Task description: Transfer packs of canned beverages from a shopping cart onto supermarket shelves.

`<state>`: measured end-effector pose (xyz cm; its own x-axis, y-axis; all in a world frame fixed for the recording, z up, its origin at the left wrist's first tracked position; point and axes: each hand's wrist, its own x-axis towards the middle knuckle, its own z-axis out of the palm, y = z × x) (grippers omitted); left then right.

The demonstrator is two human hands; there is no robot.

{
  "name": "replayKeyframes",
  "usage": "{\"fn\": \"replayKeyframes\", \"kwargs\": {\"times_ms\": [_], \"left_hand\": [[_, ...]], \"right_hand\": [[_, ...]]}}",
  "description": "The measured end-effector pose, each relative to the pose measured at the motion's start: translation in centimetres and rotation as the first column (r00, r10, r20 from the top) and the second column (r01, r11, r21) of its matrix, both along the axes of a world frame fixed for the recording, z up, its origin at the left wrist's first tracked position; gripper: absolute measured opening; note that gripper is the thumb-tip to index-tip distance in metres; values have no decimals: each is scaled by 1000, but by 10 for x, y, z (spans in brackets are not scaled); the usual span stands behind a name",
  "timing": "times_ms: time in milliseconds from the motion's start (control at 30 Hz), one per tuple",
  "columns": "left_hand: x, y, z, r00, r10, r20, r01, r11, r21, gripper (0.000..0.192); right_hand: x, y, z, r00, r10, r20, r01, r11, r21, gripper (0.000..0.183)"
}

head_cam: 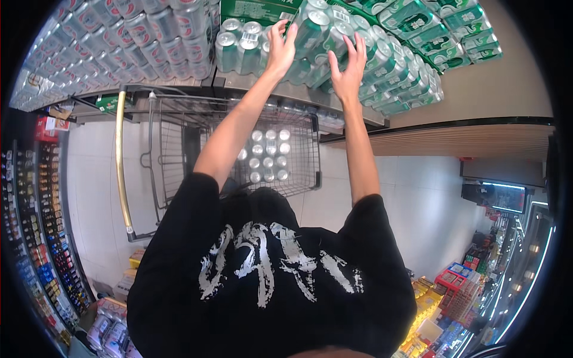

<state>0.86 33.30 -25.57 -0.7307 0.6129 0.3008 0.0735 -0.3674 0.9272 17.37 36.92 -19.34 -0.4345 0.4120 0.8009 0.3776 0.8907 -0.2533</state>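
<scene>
Both my hands reach over a shelf stacked with shrink-wrapped packs of green and silver drink cans. My left hand [282,50] is beside the left side of a raised, tilted can pack [312,29], its thumb and fingers apart. Whether its fingertips touch the wrap is hard to tell. To the right, my right hand [350,74] has its fingers spread in front of more wrapped green cans [386,62]. A lower green can pack [241,49] sits left of my left hand. Below my arms, a wire shopping cart [315,152] contains a pack of silver-topped cans [268,154].
Silver and red can packs [147,36] are stacked high at the left. The cart's gold-coloured handle [121,156] points left. Bottle shelves [40,215] line the far left. Yellow and red goods [429,300] are stacked at lower right, near a lit display case [532,250].
</scene>
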Motion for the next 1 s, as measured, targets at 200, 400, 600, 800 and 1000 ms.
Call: {"fn": "replayKeyframes", "kwargs": {"times_ms": [200, 400, 600, 800, 1000], "left_hand": [[15, -188, -187, 862, -276, 426, 450, 803, -390, 23], [46, -311, -309, 748, -404, 526, 609, 103, -786, 39], [75, -335, -341, 577, -476, 664, 581, -332, -743, 46], [100, -327, -369, 565, -633, 529, 589, -140, -796, 53], [102, -295, -363, 666, -447, 597, 682, 42, -730, 74]], "right_hand": [[81, -114, -173, 995, 76, 58, -23, 779, -627, 23], [180, -171, -342, 811, 423, 404, 315, 267, -911, 32], [202, -200, -371, 685, 463, 563, 535, 206, -820, 19], [173, -202, -365, 738, 401, 543, 535, 144, -833, 25], [150, -194, -378, 663, 283, 693, 587, 377, -716, 65]]}}
